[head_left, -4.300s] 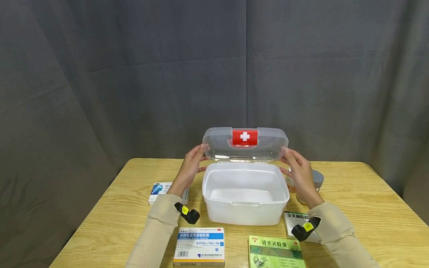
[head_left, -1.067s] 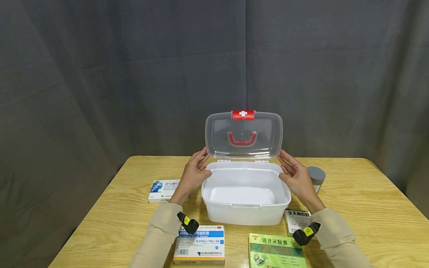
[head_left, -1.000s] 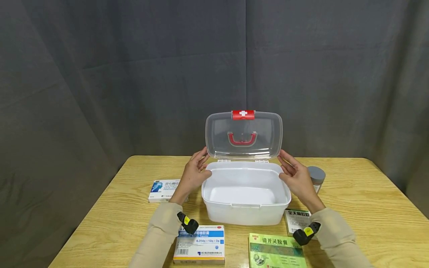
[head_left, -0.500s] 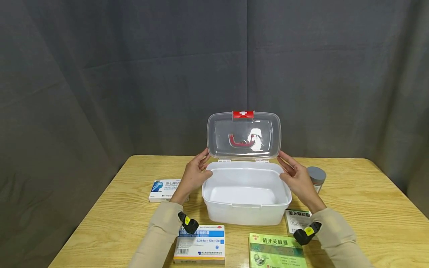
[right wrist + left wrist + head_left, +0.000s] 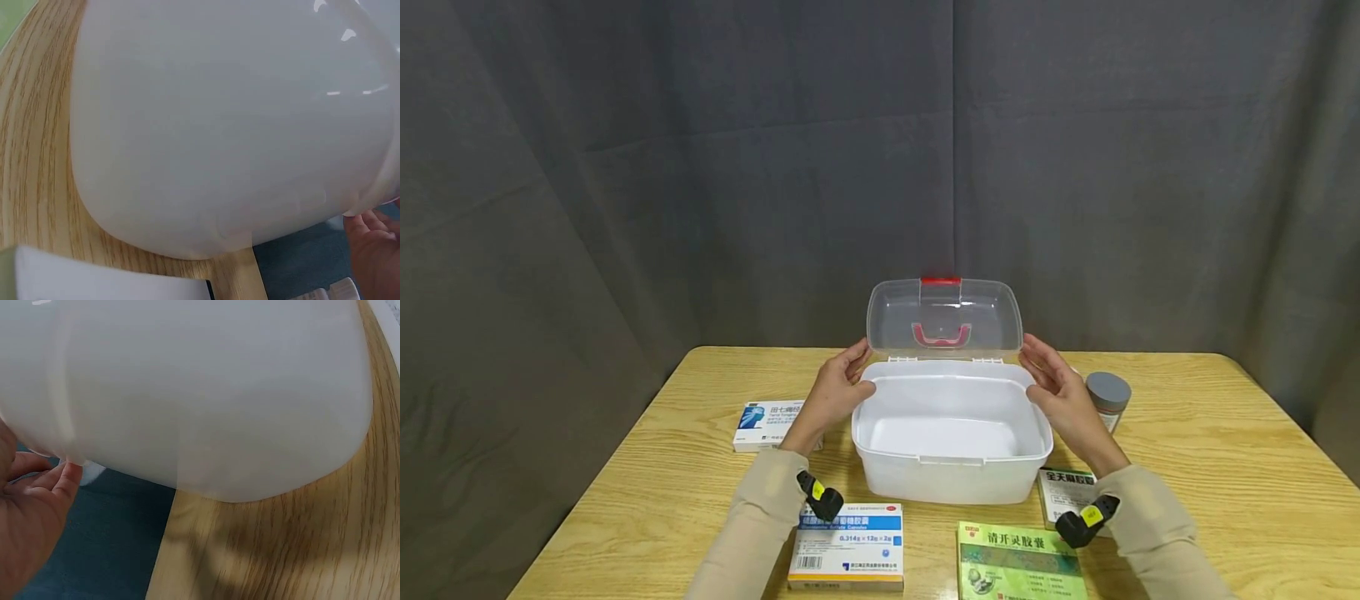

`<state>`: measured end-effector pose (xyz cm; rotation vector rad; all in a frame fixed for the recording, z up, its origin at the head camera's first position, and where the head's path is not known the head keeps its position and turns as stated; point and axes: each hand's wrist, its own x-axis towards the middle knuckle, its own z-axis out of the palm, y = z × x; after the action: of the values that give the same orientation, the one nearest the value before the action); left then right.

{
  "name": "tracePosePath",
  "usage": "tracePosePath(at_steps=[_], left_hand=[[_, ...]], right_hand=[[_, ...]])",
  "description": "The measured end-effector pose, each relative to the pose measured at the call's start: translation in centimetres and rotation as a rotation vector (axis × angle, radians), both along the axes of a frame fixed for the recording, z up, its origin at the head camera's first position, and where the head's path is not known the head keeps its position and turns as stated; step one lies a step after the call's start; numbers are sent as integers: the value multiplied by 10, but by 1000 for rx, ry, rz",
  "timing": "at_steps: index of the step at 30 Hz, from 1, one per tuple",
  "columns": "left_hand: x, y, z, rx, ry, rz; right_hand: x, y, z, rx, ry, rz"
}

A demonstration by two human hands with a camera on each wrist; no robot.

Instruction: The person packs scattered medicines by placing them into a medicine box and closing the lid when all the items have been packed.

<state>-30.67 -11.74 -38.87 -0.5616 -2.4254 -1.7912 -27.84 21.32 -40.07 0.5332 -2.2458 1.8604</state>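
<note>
A white plastic first-aid box [image 5: 952,479] stands at the middle of the table, its inside bare. Its clear lid [image 5: 985,308], with a red handle and a red clasp, tilts back on the rear hinges. My left hand [image 5: 837,390] holds the box's back left corner, thumb at the rim and fingertips by the lid's lower corner. On the other side, my right hand [image 5: 1063,400] grips the back right corner likewise. Each wrist view shows fingers under the rim, with the left thumb and part of the right hand hidden.
Near the front lie a blue-white medicine box [image 5: 850,550] and a green one [image 5: 1021,562]. A white medicine box [image 5: 767,425] lies left, another [image 5: 1063,496] right, partly behind the wrist camera. A grey-capped jar [image 5: 1108,396] stands behind my right hand.
The lid has swung upright, then tipped further back, so its clasp now sits lower in view. My thumbs have moved from the lid to the box rim.
</note>
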Motion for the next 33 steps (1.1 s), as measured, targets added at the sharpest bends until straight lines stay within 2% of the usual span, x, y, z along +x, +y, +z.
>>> tracePosePath(at_steps=[5, 12, 25, 26, 32, 33], left_hand=[[-3, 1, 0, 27, -57, -15], [-4, 1, 1, 48, -56, -27], [-2, 2, -2, 63, -75, -1], [1, 3, 2, 63, -81, -6], [2, 4, 1, 59, -93, -4], [-1, 4, -3, 59, -92, 4]], right_hand=[[1, 0, 2, -20, -20, 10], [0, 0, 2, -18, -31, 6], [2, 0, 0, -17, -76, -14], [2, 0, 0, -17, -77, -14], [3, 2, -2, -15, -91, -15], [3, 2, -2, -16, -93, -14]])
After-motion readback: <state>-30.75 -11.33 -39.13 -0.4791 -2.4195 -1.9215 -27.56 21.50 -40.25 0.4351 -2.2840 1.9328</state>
